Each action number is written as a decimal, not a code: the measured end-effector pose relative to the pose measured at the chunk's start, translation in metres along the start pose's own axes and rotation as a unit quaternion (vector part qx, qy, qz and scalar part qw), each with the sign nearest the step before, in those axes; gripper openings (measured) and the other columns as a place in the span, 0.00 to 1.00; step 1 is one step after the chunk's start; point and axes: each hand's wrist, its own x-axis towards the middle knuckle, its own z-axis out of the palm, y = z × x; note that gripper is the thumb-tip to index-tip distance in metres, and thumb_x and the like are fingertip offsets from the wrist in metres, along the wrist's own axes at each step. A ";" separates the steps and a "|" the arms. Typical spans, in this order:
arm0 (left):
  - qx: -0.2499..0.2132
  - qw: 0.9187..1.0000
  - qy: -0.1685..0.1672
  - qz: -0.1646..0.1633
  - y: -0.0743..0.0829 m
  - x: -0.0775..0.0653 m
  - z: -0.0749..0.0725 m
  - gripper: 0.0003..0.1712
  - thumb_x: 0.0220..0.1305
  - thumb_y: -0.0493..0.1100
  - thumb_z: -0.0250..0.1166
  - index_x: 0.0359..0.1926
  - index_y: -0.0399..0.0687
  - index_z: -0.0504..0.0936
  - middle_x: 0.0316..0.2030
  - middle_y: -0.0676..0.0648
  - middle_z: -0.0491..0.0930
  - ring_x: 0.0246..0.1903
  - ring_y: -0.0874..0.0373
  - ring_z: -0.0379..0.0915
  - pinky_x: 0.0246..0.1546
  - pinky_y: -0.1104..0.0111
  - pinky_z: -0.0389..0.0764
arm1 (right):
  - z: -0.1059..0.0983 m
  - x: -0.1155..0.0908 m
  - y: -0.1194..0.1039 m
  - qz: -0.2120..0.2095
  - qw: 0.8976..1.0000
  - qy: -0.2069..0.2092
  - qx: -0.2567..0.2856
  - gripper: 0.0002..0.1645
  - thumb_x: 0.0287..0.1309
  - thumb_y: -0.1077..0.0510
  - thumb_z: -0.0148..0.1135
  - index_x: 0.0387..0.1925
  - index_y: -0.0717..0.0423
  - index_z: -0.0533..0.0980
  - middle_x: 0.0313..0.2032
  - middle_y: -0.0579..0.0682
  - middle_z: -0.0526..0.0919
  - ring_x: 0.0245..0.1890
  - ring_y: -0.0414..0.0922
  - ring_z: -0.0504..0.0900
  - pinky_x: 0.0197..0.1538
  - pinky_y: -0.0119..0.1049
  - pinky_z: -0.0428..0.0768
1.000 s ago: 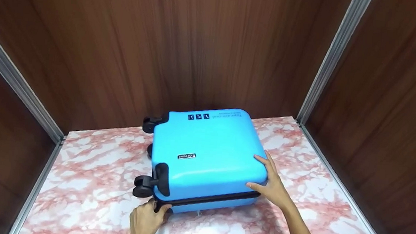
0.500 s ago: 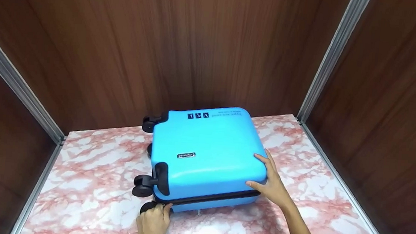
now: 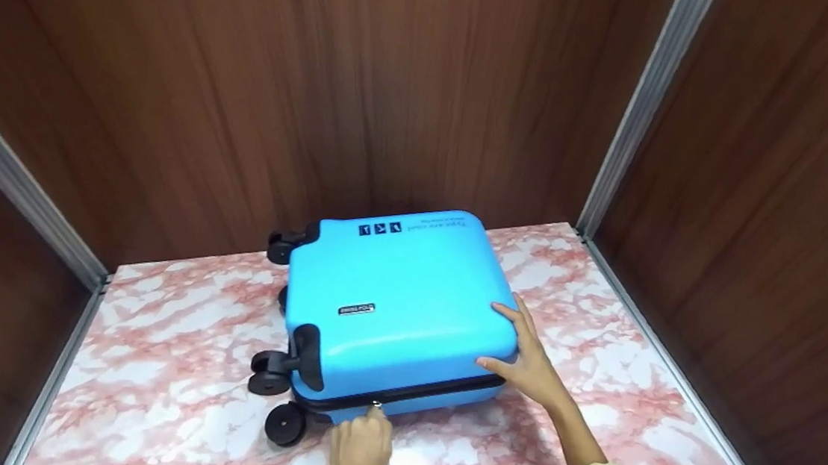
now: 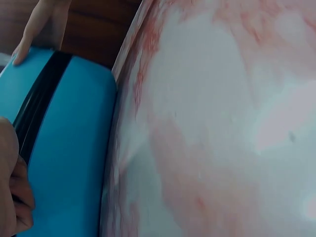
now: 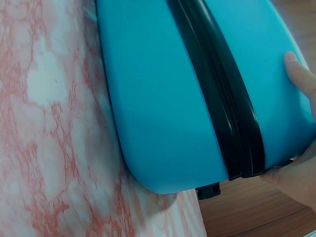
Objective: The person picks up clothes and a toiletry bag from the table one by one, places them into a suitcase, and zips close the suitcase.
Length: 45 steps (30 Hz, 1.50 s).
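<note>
A bright blue hard-shell suitcase (image 3: pixel 409 284) lies flat on its side, with black wheels (image 3: pixel 285 423) pointing left. Along its near side runs a black zipper (image 3: pixel 407 394), seen close up in the right wrist view as a dark zipper band (image 5: pixel 224 89). My left hand (image 3: pixel 361 445) is at the near side with curled fingers, pinching a small metal zipper pull (image 3: pixel 376 405). In the left wrist view the curled fingers (image 4: pixel 19 197) lie against the zipper band. My right hand (image 3: pixel 531 366) rests on the near right corner, fingers spread over the shell and thumb on the near side.
The suitcase stands on a pink and white marbled tabletop (image 3: pixel 168 391). Brown wood-grain panels (image 3: pixel 428 76) rise behind and at both sides, joined by grey metal rails (image 3: pixel 638 110).
My left hand has moved right along the near zipper with the pull, away from the wheeled corner, uncovering the near wheel. My right hand keeps its place on the corner.
</note>
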 end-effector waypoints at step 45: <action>-0.008 0.988 -0.050 0.145 0.089 0.035 0.029 0.13 0.60 0.41 0.65 0.20 0.46 0.77 0.10 0.50 0.76 0.11 0.56 0.76 0.08 0.66 0.72 | -0.015 -0.003 -0.007 -0.037 0.998 -0.032 -0.029 0.47 0.60 0.59 0.67 0.76 0.47 0.56 0.79 0.62 0.37 0.78 0.66 0.44 0.69 0.71 0.58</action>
